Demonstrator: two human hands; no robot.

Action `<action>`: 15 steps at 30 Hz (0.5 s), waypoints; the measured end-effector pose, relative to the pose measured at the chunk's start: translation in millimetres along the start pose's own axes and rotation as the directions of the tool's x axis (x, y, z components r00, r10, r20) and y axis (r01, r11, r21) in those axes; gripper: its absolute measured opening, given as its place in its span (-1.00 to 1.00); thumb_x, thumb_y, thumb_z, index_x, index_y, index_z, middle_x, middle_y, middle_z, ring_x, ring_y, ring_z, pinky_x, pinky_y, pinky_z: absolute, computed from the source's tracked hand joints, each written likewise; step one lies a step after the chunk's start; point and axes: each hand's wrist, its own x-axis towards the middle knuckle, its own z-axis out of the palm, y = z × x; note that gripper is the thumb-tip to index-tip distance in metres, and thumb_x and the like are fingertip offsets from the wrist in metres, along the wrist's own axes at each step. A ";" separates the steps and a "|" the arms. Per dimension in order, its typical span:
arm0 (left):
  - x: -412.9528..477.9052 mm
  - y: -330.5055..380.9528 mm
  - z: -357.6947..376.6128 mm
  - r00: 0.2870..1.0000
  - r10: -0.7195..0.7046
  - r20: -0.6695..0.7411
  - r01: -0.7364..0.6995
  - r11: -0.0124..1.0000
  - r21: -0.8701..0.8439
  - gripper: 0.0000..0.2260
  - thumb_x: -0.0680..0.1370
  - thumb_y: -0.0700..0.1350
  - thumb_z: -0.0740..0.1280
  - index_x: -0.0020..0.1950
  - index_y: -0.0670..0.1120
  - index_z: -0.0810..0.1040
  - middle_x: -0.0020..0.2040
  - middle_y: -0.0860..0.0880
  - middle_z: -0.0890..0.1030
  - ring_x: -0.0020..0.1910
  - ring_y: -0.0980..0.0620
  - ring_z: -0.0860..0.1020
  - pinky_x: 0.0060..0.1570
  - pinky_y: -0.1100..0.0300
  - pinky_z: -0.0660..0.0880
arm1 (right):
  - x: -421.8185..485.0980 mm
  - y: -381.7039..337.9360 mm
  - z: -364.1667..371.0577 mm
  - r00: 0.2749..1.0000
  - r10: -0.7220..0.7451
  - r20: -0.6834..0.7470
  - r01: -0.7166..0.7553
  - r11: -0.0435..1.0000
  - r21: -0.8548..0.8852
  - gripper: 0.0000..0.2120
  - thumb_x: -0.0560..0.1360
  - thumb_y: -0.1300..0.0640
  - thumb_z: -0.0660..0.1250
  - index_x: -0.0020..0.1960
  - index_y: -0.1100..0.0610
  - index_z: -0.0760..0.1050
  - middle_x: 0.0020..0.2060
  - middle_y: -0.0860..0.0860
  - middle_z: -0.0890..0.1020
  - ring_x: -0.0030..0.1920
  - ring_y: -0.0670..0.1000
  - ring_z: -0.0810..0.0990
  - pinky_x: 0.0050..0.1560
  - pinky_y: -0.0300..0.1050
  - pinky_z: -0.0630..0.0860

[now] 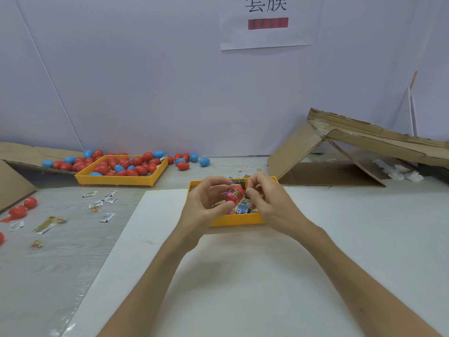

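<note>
A red plastic egg with a printed film sleeve around it is held over the small yellow tray. My left hand grips the egg between thumb and fingers. My right hand pinches the sleeve at the egg's right side. The small tray holds several colourful printed sleeves, partly hidden by my hands.
A larger yellow tray of red and blue eggs sits back left, with more eggs loose behind it. Small packets and red eggs lie at left. An open cardboard box lies at right. A white sheet covers the table.
</note>
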 end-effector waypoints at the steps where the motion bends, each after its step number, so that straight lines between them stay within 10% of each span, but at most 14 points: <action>1: -0.5 0.4 -0.2 1.000 -0.021 0.009 0.021 0.999 -0.042 -0.63 0.47 -0.25 0.51 0.23 -0.07 0.54 0.17 -0.06 0.69 0.19 -0.07 0.65 0.09 0.03 0.63 | 1.2 0.2 -1.8 0.999 0.040 -0.020 -0.039 0.996 0.075 -0.90 0.64 0.25 0.25 -0.05 0.13 0.43 -0.29 0.02 0.56 -0.27 0.07 0.58 -0.19 -0.03 0.52; 4: -1.3 1.7 1.3 0.997 -0.058 0.052 0.067 0.981 -0.179 -0.60 0.52 -0.24 0.46 0.33 -0.14 0.47 0.20 -0.19 0.66 0.20 -0.20 0.64 0.18 -0.02 0.60 | 2.1 -3.7 -6.1 0.995 0.098 0.020 -0.098 0.921 0.376 -0.91 0.57 0.19 0.40 0.04 0.14 0.51 -0.23 0.00 0.59 -0.27 -0.01 0.60 -0.18 -0.08 0.58; 15: -4.2 6.3 1.9 0.982 -0.083 0.172 0.133 0.944 -0.301 -0.57 0.52 -0.25 0.39 0.38 -0.14 0.41 0.18 -0.27 0.66 0.16 -0.19 0.64 0.15 0.10 0.58 | 0.6 -7.2 -6.0 0.988 0.118 0.099 -0.154 0.809 0.567 -0.79 0.28 0.10 0.59 -0.16 0.08 0.62 -0.16 0.13 0.73 -0.19 0.11 0.68 -0.25 -0.16 0.60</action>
